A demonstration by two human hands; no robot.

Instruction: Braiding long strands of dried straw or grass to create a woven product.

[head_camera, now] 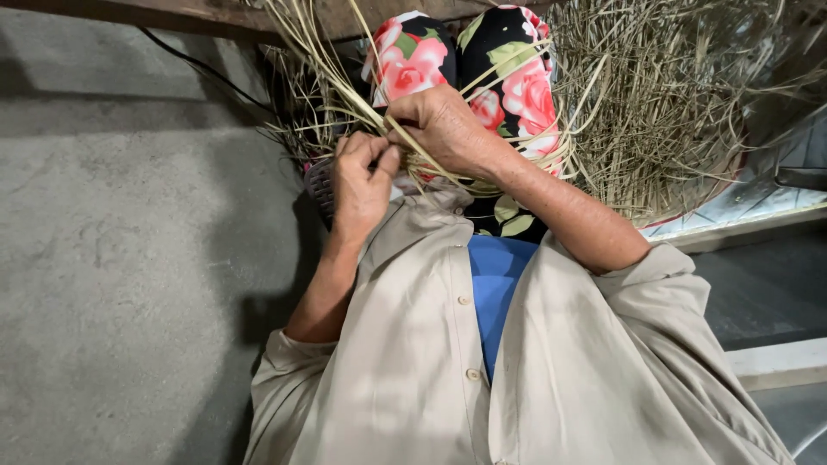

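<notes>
My left hand [362, 176] pinches thin pale straw strands [340, 77] between thumb and fingers, just above my lap. My right hand [444, 129] is closed over the same bundle of strands right beside it, the two hands touching. The strands fan upward and to the right over my knees, which are covered by black trousers with pink flowers [508, 95]. A small dark woven piece [320, 185] shows below my left hand, mostly hidden. I wear a beige open shirt [413, 344] over a blue top.
A large loose heap of dry straw [680, 103] lies at the right, on a pale mat edge [741, 202]. Bare grey concrete floor [129, 258] fills the left. A wooden beam [172, 17] and a black cable [198, 65] run along the top.
</notes>
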